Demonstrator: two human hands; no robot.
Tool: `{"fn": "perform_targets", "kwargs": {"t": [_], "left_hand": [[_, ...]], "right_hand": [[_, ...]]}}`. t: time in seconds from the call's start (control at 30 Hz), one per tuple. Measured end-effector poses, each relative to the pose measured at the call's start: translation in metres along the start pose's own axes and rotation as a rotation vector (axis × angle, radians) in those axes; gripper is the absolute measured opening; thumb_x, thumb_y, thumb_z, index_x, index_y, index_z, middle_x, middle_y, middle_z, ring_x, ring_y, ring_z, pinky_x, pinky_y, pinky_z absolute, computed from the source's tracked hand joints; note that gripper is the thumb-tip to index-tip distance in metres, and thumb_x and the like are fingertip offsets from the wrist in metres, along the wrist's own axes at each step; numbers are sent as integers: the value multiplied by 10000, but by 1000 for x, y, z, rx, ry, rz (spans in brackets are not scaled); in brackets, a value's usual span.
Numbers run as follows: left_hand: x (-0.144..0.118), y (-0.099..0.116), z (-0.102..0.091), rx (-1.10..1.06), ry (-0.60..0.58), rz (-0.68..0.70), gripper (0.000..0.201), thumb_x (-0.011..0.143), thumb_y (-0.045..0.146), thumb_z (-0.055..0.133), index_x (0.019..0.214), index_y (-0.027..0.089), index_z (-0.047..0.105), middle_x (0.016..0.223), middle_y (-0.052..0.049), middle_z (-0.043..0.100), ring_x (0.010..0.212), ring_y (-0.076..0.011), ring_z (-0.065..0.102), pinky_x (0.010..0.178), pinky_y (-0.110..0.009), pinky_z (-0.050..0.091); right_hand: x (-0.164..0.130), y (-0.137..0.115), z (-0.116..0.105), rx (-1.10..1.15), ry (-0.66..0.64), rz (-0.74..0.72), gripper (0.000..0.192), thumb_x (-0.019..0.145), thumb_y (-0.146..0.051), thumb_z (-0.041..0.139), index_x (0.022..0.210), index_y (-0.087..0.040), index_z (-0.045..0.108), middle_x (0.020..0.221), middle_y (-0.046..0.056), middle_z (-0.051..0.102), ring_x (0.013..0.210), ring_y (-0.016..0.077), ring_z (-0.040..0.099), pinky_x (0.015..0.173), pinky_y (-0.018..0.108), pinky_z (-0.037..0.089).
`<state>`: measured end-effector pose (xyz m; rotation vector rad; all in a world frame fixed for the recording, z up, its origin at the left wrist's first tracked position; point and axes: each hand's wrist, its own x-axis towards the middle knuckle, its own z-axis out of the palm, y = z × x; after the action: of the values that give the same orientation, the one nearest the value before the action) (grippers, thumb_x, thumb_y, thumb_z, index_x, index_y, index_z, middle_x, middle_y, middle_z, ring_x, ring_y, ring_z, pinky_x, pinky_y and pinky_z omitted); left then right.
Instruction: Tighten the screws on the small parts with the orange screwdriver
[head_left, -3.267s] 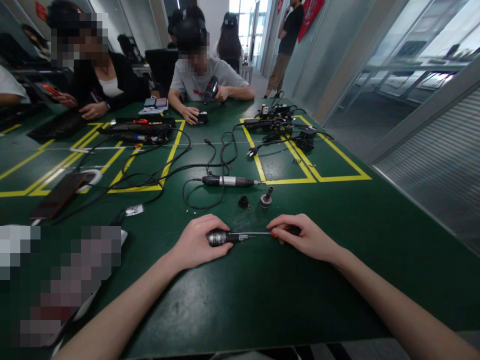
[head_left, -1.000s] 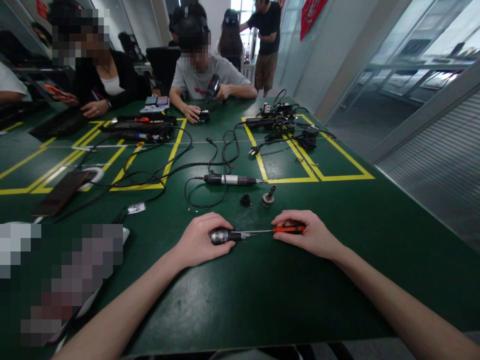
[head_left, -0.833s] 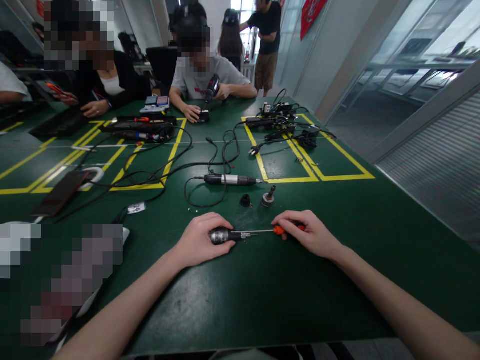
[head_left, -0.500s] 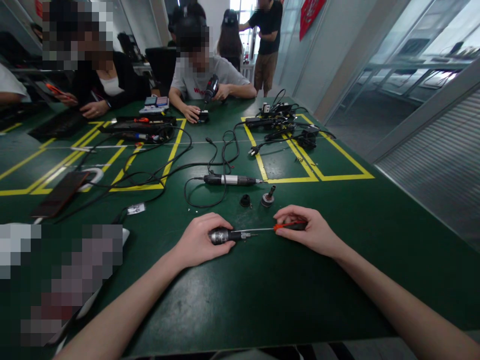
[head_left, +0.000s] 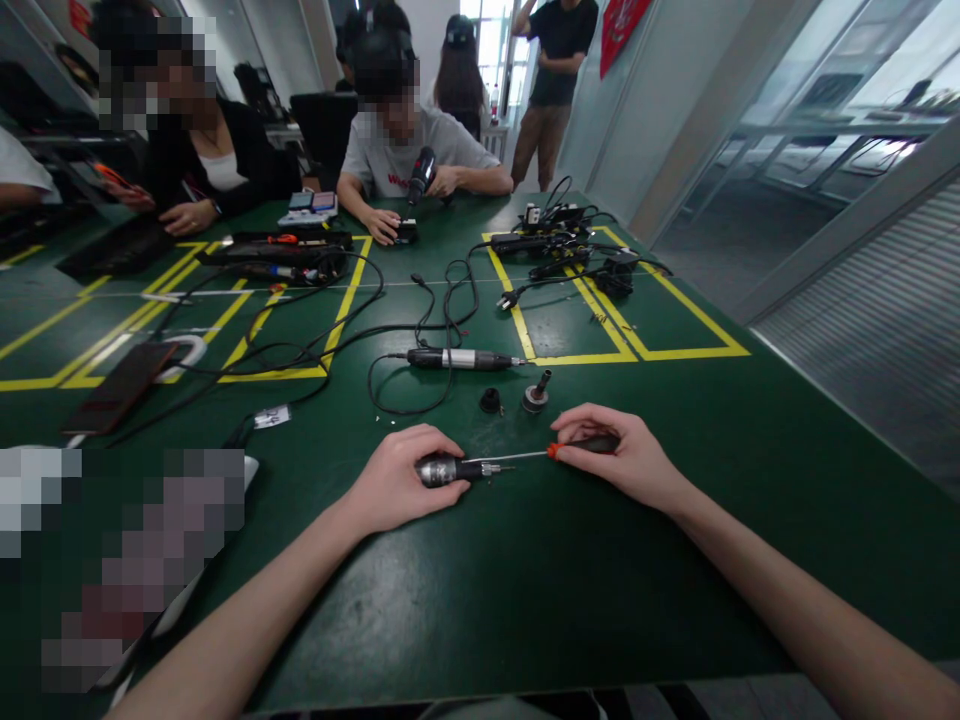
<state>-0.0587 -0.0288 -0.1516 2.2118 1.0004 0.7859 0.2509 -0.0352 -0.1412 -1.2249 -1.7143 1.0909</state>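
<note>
Screwdriver (head_left: pixel 596 443) pinched in right hand (head_left: pixel 631 460), thumb and fingers on its orange-and-black handle, shaft pointing left. Left hand (head_left: pixel 397 480) curled around black-and-silver tool (head_left: pixel 444 471) lying on counter (head_left: pixel 510 600), well in from near edge. Shaft along far side of tool's nose; contact can't be told. Toward far edge from hands: small black part (head_left: pixel 490 401), round metal piece (head_left: pixel 535 398) with stem, corded tool (head_left: pixel 484 360) parallel to near edge. Cord bundle (head_left: pixel 618 275) near far right corner.

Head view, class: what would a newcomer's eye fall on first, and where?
Just below centre, the left hand grips a black-and-silver tool, and the right hand holds a screwdriver whose shaft points toward it. Next comes the bright yellow tape, marking boxes farther across the green table.
</note>
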Motion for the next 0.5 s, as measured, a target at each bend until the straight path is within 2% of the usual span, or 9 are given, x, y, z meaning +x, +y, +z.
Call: {"fn": "perform_targets", "kwargs": {"t": [0.1, 0.17, 0.27, 0.4, 0.5], "left_hand": [[0, -1, 0, -3, 3, 2, 167, 815, 238, 802, 961, 180, 748, 919, -35, 764, 828, -186, 721, 765, -289, 554], [0, -2, 1, -7, 9, 3, 175, 808, 235, 809, 961, 175, 748, 919, -37, 762, 826, -186, 721, 762, -288, 552], [-1, -4, 2, -10, 21, 8, 179, 804, 237, 814, 956, 171, 745, 916, -40, 761, 824, -186, 719, 767, -292, 553], [-1, -5, 3, -11, 23, 16, 186, 798, 230, 818, 958, 167, 747, 919, -40, 761, 828, -185, 718, 765, -289, 550], [-1, -4, 2, 5, 30, 37, 182, 798, 220, 815, 961, 170, 751, 914, -39, 760, 839, -189, 711, 776, -294, 547]], "right_hand": [[1, 0, 1, -24, -64, 62, 389, 913, -561, 687, 933, -176, 735, 689, 40, 714, 542, 148, 610, 514, 268, 505], [1, 1, 1, -53, -85, 82, 421, 935, -579, 648, 875, -172, 736, 644, 32, 685, 499, 134, 567, 491, 265, 475], [2, 0, 0, -25, -71, 97, 405, 879, -582, 712, 882, -178, 738, 720, 52, 724, 541, 145, 598, 512, 270, 496], [5, -2, -1, -18, 17, 91, 417, 716, -541, 869, 899, -191, 737, 753, 37, 714, 635, 161, 638, 583, 273, 532], [5, -1, 1, 22, -4, 145, 457, 754, -610, 818, 879, -182, 718, 717, 32, 698, 540, 125, 569, 499, 253, 474]]}}
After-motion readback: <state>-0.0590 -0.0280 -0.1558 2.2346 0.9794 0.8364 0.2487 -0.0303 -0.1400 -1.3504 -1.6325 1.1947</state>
